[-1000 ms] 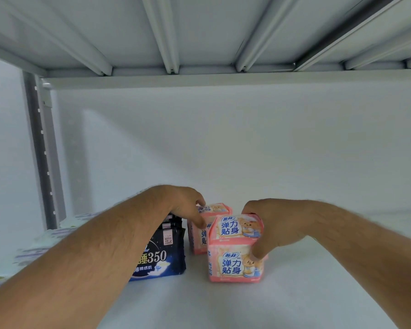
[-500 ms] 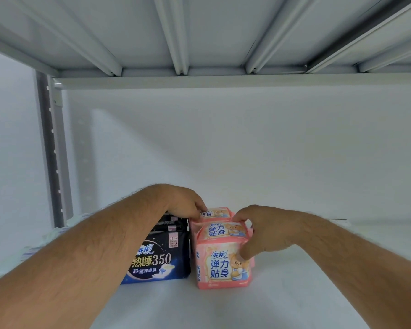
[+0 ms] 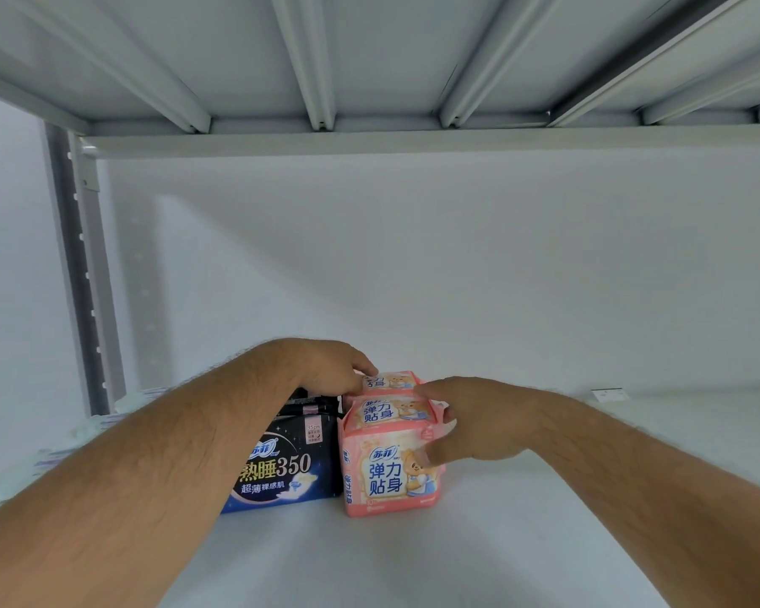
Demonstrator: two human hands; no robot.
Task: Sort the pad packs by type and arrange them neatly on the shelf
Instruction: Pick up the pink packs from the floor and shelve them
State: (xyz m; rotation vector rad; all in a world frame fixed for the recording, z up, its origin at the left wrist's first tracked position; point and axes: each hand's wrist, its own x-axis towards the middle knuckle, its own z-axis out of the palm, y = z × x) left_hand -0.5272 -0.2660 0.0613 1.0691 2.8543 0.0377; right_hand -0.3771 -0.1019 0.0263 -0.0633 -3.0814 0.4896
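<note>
Head view. White shelf [image 3: 413,563], seen from its front edge toward the back wall; underside of the next shelf [image 3: 369,59] overhead, perforated upright post [image 3: 77,265] at the left end.

Front pink pack [image 3: 387,471] stands upright near the middle of the shelf, left of centre. Rear pink pack [image 3: 389,381] stands directly behind it, touching or nearly so. Dark blue pack [image 3: 281,471] stands just beside the front pink pack on its left, faces roughly flush; more dark packs behind it, partly hidden by the forearm.

Right hand [image 3: 479,423]: fingers curled over the top right corner of the front pink pack, thumb on its front face, holding it.

Left hand [image 3: 330,366]: fingertips rest on the top of the rear pink pack; grip probably light, fingers mostly hidden.

Pale packs [image 3: 102,419] lie at the far left edge, blurred.
</note>
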